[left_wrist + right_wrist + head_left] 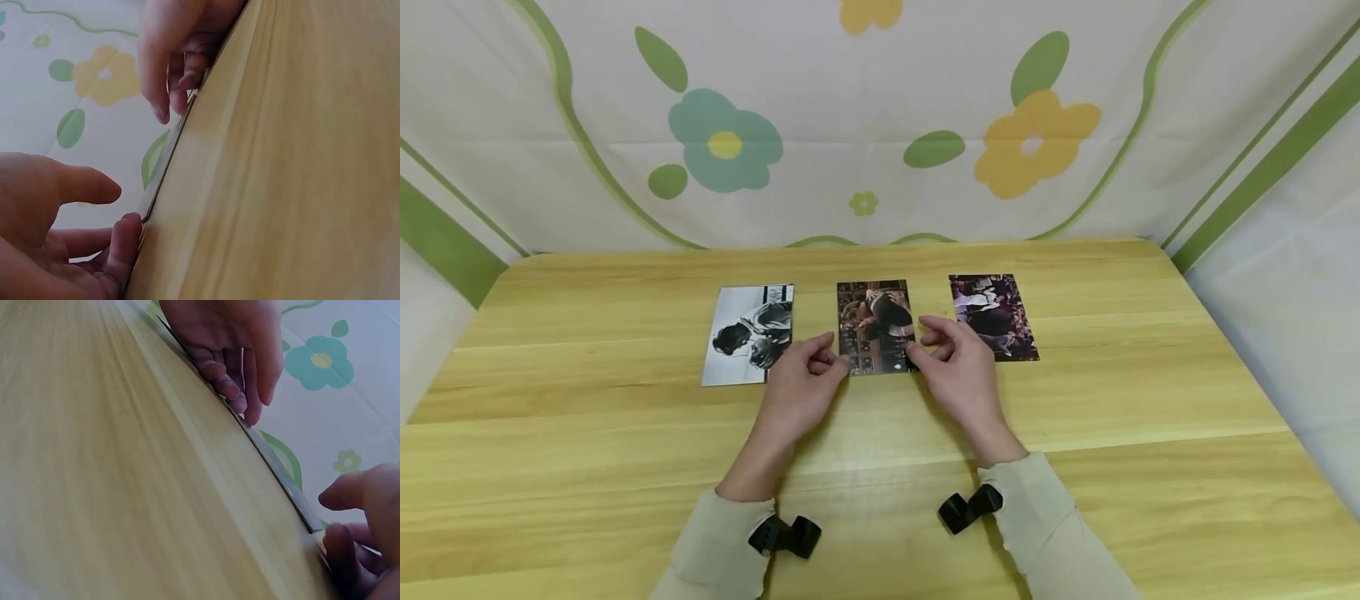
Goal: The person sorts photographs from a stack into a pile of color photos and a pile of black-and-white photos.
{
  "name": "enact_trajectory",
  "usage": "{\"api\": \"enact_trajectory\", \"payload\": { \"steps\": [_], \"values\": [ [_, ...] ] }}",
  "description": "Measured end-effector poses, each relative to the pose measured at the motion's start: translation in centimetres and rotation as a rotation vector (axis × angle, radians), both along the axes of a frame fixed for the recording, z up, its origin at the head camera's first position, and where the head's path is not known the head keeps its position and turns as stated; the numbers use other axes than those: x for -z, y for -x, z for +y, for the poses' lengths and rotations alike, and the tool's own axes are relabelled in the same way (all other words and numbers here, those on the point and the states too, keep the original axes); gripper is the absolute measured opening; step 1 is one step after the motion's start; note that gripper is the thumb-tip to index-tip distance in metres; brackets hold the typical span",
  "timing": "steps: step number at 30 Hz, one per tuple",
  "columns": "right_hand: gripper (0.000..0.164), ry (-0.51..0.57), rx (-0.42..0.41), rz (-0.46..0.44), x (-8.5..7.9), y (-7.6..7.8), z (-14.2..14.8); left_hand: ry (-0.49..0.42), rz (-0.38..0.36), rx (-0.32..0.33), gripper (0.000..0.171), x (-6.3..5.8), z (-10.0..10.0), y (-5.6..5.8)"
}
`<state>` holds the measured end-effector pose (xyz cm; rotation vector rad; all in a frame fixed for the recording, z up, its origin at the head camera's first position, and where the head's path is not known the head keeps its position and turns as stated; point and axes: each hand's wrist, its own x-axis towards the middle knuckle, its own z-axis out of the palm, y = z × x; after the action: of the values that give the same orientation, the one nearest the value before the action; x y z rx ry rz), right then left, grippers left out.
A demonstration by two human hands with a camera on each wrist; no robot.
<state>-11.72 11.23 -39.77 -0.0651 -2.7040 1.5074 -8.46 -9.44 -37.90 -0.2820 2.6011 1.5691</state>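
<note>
Three picture cards lie on the table. The middle picture card shows a dark scene with a figure and a round dark shape. My left hand is at its lower left corner, partly over the edge of the black-and-white picture card. On the other side, my right hand is at the middle card's right edge, partly over the purple-toned picture card. In the left wrist view, a fingertip of my left hand touches the card's corner. Both hands have loosely bent fingers, thumb apart, with nothing pinched.
The wooden table has a rounded far edge against a flower-printed cloth. Black wrist devices sit on both sleeves. Pale cloth also hangs at the left and right sides.
</note>
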Motion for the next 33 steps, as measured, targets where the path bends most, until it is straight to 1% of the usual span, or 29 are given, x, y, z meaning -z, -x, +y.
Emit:
{"api": "enact_trajectory", "payload": {
  "steps": [4, 6, 10, 17, 21, 27, 33],
  "values": [
    [0.057, -0.117, -0.032, -0.012, -0.2, 0.1, -0.2, 0.006, 0.005, 0.017, 0.057, 0.0, 0.0, 0.1],
    [0.060, -0.178, -0.049, -0.013, -0.2, 0.1, -0.3, 0.006, 0.007, 0.027, 0.058, 0.0, 0.0, 0.1],
    [0.063, -0.242, -0.063, -0.010, -0.2, -0.2, -0.6, 0.017, 0.013, 0.044, 0.059, -0.1, 0.2, -0.2],
    [0.062, -0.252, -0.051, -0.025, 0.1, -0.7, -0.5, 0.033, 0.018, 0.060, 0.061, 0.3, 0.6, -0.7],
    [0.063, -0.258, -0.055, -0.030, 0.1, -0.8, -0.5, 0.039, 0.021, 0.061, 0.063, 0.3, 0.7, -0.9],
    [0.062, -0.268, -0.069, 0.013, 0.0, -0.4, -0.6, 0.044, 0.034, 0.058, 0.063, 0.1, 0.6, -0.6],
    [0.056, -0.256, -0.069, 0.012, -0.1, -0.2, -0.6, 0.035, 0.038, 0.064, 0.063, 0.0, 0.5, -0.2]
  ]
}}
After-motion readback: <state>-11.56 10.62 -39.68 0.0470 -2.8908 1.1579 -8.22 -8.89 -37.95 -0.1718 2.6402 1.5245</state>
